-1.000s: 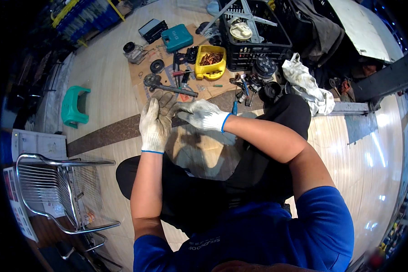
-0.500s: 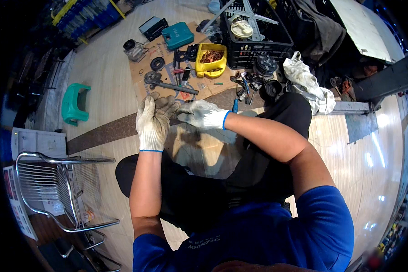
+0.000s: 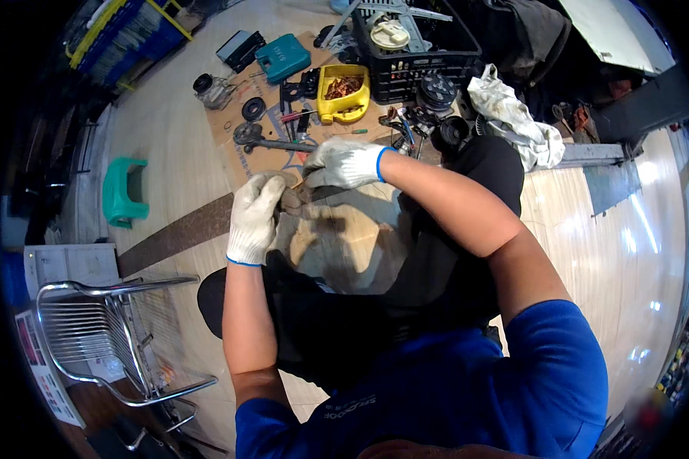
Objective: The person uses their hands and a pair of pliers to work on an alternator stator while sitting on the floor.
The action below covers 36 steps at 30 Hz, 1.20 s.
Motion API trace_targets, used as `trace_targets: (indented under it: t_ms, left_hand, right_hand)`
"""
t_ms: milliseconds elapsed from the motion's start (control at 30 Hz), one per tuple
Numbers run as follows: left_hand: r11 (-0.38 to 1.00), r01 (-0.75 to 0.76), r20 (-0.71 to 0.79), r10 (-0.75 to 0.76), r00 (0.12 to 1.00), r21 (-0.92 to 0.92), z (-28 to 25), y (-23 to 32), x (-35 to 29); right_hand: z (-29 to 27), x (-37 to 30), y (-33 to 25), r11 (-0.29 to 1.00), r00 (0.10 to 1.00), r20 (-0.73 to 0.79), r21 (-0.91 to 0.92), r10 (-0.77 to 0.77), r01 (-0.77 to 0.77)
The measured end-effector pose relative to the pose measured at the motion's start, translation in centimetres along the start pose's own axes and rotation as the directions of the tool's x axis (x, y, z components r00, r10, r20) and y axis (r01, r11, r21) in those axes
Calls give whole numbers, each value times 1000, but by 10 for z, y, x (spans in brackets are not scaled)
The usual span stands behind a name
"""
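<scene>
My left hand [image 3: 256,218] is in a white knit work glove with a blue cuff edge, its fingers curled inward over the floor in front of my knees. Close beside it, my right hand [image 3: 344,164], gloved the same way, bends its fingers down toward the left fingertips. Both look closed; whatever is between the fingers is too small and shadowed to make out. Just beyond the hands, a long dark metal rod with a round joint end [image 3: 249,136] lies on the cardboard sheet [image 3: 241,159]. A red-handled screwdriver [image 3: 291,117] rests farther back.
Around the cardboard are a yellow cut-open jug [image 3: 328,107] of copper-coloured bits, a teal case [image 3: 283,58], a black ring [image 3: 253,109] and a black crate [image 3: 394,80]. A white cloth [image 3: 505,115] lies right. Left stand a green stool [image 3: 124,191] and a metal chair [image 3: 92,329].
My left fingers have turned from palm-up and spread to curled inward. My right hand has risen slightly and bent its fingers downward. The whole view has shifted a little.
</scene>
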<state>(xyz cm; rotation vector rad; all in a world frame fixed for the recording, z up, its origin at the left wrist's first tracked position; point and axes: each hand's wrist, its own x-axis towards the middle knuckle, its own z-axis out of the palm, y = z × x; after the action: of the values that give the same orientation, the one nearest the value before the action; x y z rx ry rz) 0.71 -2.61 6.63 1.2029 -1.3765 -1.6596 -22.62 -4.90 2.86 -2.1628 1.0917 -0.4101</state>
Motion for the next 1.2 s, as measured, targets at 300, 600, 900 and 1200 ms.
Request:
trace_targets:
  t_ms: [300,600,900,1200]
  left_hand:
    - [976,-11,83,-8,996,219,21,2,-1]
    - [659,-191,34,244,969,727,11,2,7]
    - [599,-307,184,259,948,740,11,-36,18]
    - [486,-243,123,265,956,839,29,-41,18]
  right_hand:
    - [8,2,21,995,991,-103,-57,-82,76]
    - [-6,2,-16,988,977,-171,-59,128,-140]
    - [-7,-2,3,979,985,-75,-121,155,-164]
    - [-4,2,-3,986,982,-95,-18,166,-168]
